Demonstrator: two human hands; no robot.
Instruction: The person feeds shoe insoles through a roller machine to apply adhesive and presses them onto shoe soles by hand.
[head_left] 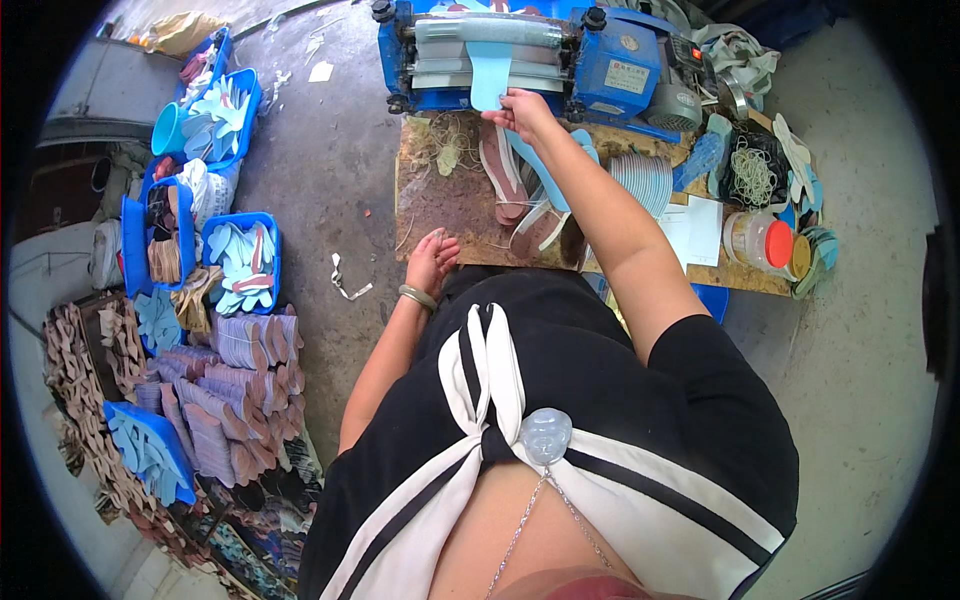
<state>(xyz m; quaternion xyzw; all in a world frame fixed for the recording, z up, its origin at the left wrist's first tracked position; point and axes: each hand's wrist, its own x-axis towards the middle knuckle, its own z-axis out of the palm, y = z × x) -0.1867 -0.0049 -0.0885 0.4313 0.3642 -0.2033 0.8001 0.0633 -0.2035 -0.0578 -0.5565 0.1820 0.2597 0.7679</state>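
A light blue insole [490,72] lies against the rollers [440,52] of a blue roller machine [612,72] at the far side of the bench. My right hand [516,114] pinches its near end between thumb and fingers. My left hand [432,260] hangs by the near left edge of the wooden bench [430,190], fingers loosely bent and a little apart, with nothing visible in them. Below my right hand lie a pinkish-brown insole [502,175] and more light blue pieces [545,170], partly hidden by my forearm.
Right of my forearm are a stack of insoles [640,183], white paper [704,230], a red-lidded jar [760,241] and a coil of string [752,170]. On the floor at left stand blue baskets [276,262] of light blue insoles and piled purplish insole bundles [215,420].
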